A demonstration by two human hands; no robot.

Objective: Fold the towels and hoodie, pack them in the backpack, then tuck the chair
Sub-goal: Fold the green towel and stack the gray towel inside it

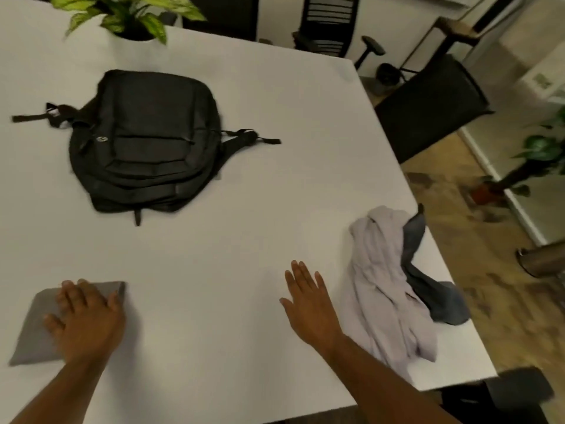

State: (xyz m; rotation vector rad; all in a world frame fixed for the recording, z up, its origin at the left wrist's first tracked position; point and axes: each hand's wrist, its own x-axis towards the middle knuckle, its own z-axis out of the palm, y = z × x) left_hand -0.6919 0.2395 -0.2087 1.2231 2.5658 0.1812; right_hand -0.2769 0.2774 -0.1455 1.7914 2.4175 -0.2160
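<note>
My left hand lay flat on the folded grey towel at the near left of the counter, fingers roughly straight, pressing it down rather than gripping; I judged this was to keep the fold from springing open and to park it out of the working area. My right hand was released, fingers spread, held over or on bare counter just left of the crumpled pale hoodie; whether the palm touched the surface I could not tell. The hoodie sat unfolded near the right edge, overlapping a darker blue-grey cloth, probably the second towel, also unfolded and partly hanging at the counter's edge. The black backpack lay flat and apparently zipped at the far left, straps splayed, well apart from all the cloth, so nothing was packed yet. A dark chair stood at the far right side, angled away from the counter, not tucked. Judged progress: one towel done; the open right hand looked placed to draw the hoodie pile inward next
</note>
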